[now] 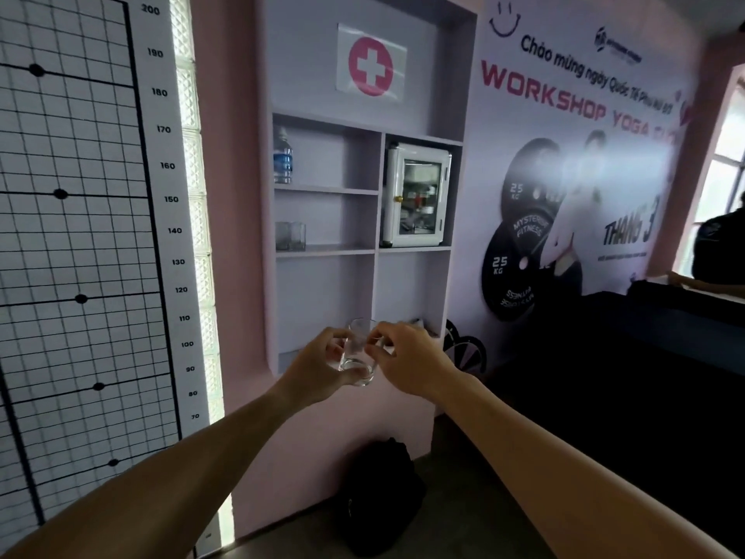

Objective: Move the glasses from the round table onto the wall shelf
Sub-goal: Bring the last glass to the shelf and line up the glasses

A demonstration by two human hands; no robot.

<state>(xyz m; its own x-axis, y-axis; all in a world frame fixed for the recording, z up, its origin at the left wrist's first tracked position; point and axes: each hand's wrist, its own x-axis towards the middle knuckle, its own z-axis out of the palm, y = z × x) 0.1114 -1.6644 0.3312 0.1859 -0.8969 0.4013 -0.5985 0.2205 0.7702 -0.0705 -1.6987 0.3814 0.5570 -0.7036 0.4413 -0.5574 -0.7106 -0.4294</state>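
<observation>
I stand in front of the lilac wall shelf [326, 252]. My left hand [318, 369] is closed around a clear glass [356, 373], held in the air level with the bottom compartments. My right hand [407, 357] pinches glass at the same spot from the right. A second rim [360, 325] rises between my fingers, but I cannot tell whether it belongs to a separate glass or to one nested in the first. Two more clear glasses [290, 236] stand at the left end of the middle left shelf. The round table is out of view.
A water bottle [283, 155] stands on the upper left shelf. A white first-aid cabinet [417, 195] fills the right compartment. A black bag [379, 498] lies on the floor below the shelf. A dark counter [625, 357] runs along the right, with a person [717, 252] behind it.
</observation>
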